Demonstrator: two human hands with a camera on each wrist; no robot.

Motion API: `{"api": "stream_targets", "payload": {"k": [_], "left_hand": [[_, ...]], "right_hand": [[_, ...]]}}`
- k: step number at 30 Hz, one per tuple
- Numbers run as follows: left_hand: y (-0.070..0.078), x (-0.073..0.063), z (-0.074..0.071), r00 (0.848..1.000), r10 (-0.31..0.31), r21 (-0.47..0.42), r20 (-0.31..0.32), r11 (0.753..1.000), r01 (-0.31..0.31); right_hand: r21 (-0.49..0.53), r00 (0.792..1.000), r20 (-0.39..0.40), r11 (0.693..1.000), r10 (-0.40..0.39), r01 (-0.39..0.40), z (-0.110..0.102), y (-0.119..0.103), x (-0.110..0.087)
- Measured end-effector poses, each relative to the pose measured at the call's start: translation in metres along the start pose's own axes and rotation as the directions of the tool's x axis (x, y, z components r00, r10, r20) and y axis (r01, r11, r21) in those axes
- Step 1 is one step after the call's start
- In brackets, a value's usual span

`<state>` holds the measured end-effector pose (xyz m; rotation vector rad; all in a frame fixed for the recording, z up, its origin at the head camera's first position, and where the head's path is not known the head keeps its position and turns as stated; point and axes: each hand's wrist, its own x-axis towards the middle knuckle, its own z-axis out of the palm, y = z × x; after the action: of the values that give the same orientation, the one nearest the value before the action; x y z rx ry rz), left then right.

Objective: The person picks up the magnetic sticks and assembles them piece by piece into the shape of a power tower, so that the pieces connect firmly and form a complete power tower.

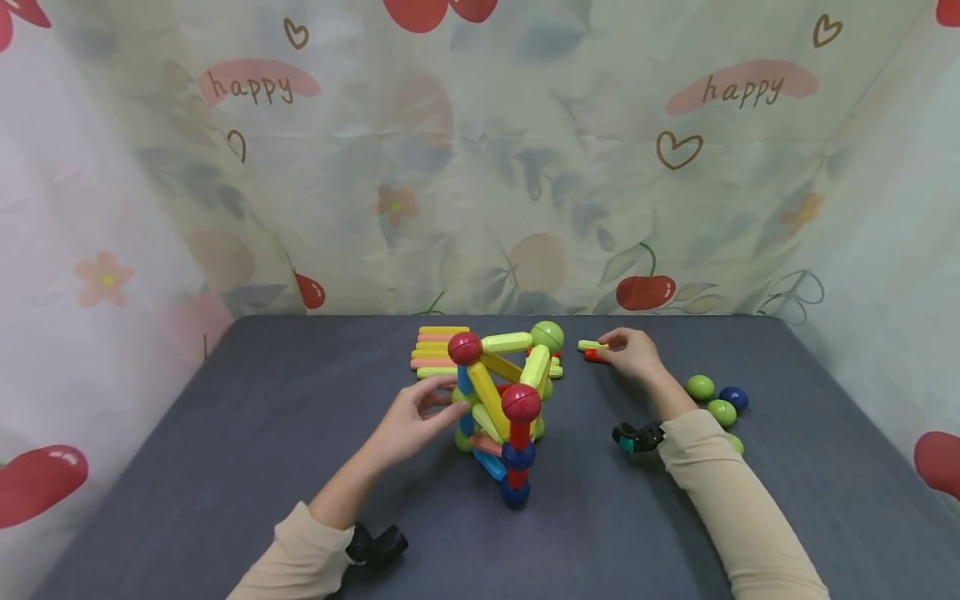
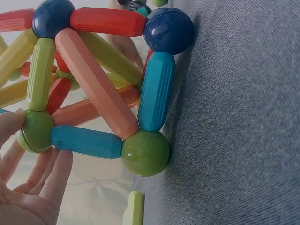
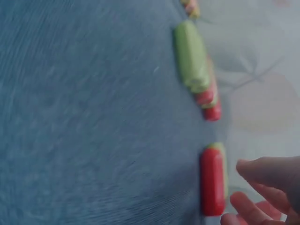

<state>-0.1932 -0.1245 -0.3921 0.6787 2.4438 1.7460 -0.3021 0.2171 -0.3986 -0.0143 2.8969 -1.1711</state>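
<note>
A frame of magnetic sticks and balls [image 1: 487,392] stands upright on the table, with red, green and blue balls at its joints. At its left side my left hand [image 1: 420,417] holds it by a green ball [image 2: 38,131]; the thumb lies on one side of the ball and other fingers reach under it and a blue stick [image 2: 86,141]. My right hand [image 1: 633,357] is at the table's back, its fingertips close to a red stick [image 3: 212,182] and a light green stick [image 1: 588,345] lying side by side. Nothing shows between its fingers.
Yellow, pink and green sticks [image 1: 438,352] lie in a row behind the frame on the left. More green and red sticks [image 3: 192,58] lie at the back, partly behind the frame. Loose green balls [image 1: 700,387] and a blue ball [image 1: 734,398] sit beside my right forearm.
</note>
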Motion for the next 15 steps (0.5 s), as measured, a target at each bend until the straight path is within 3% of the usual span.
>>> {"api": "stream_targets", "payload": {"k": [10,15], "left_hand": [[0.000,0.001,0.000,1.000,-0.006,-0.011,-0.004,1.000,0.006],[0.002,-0.001,0.001,1.000,-0.001,-0.021,-0.006,1.000,0.001]], "right_hand": [[-0.149,1.000,0.009,0.989,0.013,-0.011,0.005,0.011,0.002],[-0.097,1.000,0.016,0.995,-0.003,0.005,-0.006,0.002,-0.007]]}}
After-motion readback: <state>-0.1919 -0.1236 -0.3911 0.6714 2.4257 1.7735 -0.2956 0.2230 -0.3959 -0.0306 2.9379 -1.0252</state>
